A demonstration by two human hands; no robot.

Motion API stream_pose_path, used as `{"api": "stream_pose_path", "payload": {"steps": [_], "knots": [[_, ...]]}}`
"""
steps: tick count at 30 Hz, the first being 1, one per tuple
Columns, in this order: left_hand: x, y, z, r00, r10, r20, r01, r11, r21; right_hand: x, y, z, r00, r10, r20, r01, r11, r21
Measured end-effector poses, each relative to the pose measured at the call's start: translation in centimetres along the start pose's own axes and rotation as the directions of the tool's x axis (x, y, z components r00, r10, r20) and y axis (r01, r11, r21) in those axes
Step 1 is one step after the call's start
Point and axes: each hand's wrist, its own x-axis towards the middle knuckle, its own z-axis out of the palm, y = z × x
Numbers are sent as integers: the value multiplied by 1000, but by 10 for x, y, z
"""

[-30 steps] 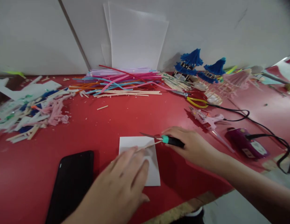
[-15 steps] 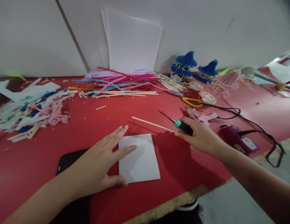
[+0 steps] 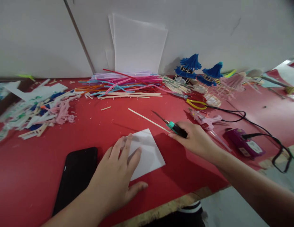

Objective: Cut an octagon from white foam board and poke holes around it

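My left hand (image 3: pixel 124 168) lies with its fingers spread over a small white square sheet (image 3: pixel 147 151) and covers its left part. In my right hand (image 3: pixel 194 135) is a craft knife (image 3: pixel 176 127) with a black and teal handle, its thin dark blade pointing to the upper left. A thin wooden stick (image 3: pixel 147 119) runs from the fingertips of that same hand, just below the knife, and also points left. Past my left wrist lies a black phone (image 3: pixel 77 173).
Paper and stick scraps (image 3: pixel 54 110) lie at left; coloured sticks (image 3: pixel 128 82) at the back. Further right are blue-roofed models (image 3: pixel 189 66), yellow-handled scissors (image 3: pixel 196 104), a pink glue gun (image 3: pixel 206 121) and a purple power block (image 3: pixel 243 143) with a black cable.
My left hand has moved right and turned the white sheet anticlockwise. My right hand, with the knife and stick, has shifted slightly left. More of the phone shows.
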Motion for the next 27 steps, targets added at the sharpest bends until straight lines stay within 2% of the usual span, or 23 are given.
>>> {"api": "stream_pose_path", "payload": {"steps": [8,11,14,17,19,21,23,27], "knots": [[28,23,-16,962,-263,69,249,954,166,12,5,6,993,-114,25,113,993,34],[37,36,-21,948,-299,106,270,936,224,20,6,9,979,-200,33,198,979,57],[40,50,-19,942,-310,127,264,921,285,26,6,8,941,-326,93,316,943,103],[32,62,-12,945,-309,109,253,899,357,26,8,7,897,-417,148,397,906,151],[23,66,-7,951,-307,39,263,868,422,23,12,7,876,-444,189,416,893,170],[11,64,-5,973,-229,-2,205,867,455,19,15,10,860,-460,219,436,887,152],[0,59,-5,996,-93,2,82,894,439,14,18,14,847,-492,204,480,871,108],[-13,45,-4,999,-28,-18,32,935,354,8,20,20,801,-586,120,582,810,66]]}}
